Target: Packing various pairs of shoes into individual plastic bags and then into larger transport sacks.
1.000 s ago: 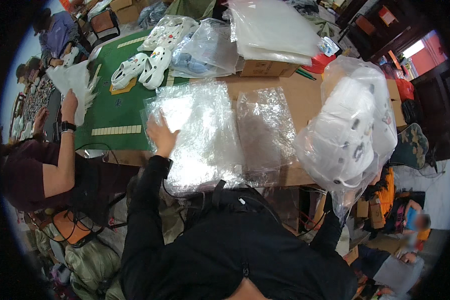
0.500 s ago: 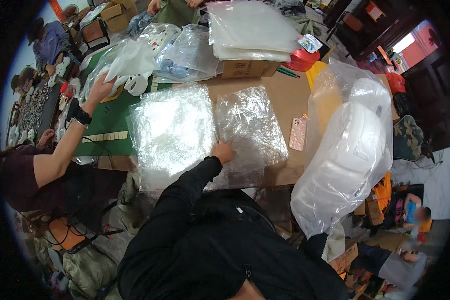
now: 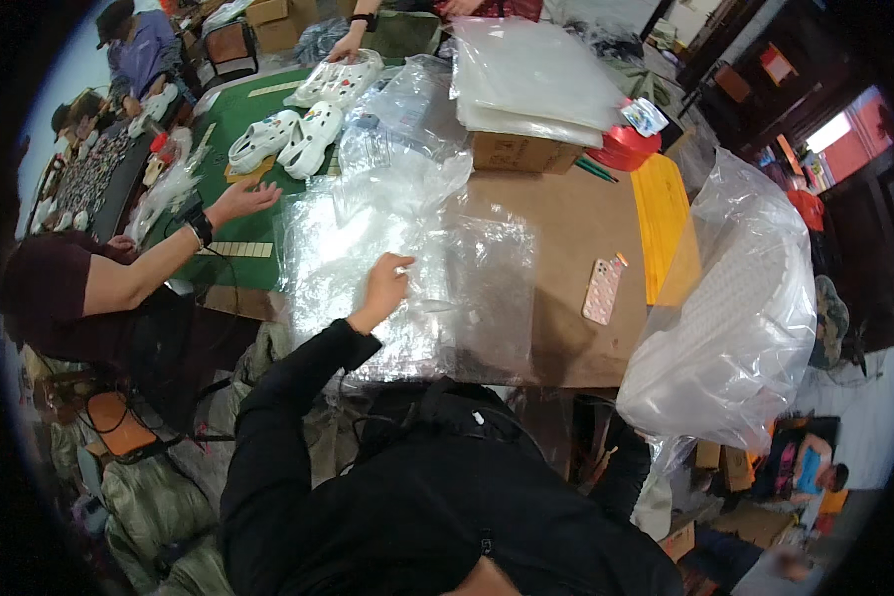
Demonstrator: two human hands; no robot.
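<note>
My left hand (image 3: 385, 286) is over the stack of shiny clear plastic bags (image 3: 328, 328), fingers partly stretched and nothing visibly held. A crumpled clear bag (image 3: 397, 189) lies across the far part of the stack, just beyond my fingertips. More flat clear plastic (image 3: 497, 318) spreads to the right of my hand. On my right, a big clear bag (image 3: 735, 308) with white, textured, rounded contents hangs past the table edge. My right sleeve (image 3: 621, 472) reaches its lower end; the right hand is hidden there.
A co-worker's open hand (image 3: 243, 202) extends in from the left, near white clogs (image 3: 310, 139) on a green mat. Another person's hand (image 3: 346, 45) touches a clog at the back. A cardboard box (image 3: 521, 152) carries stacked plastic sheets. A pink-cased phone (image 3: 601, 291) lies on the table.
My left hand has shifted left and lifted slightly. The plastic bag has left the co-worker's hand and lies on the stack. The big filled bag has swung right and lower. White clogs now show uncovered.
</note>
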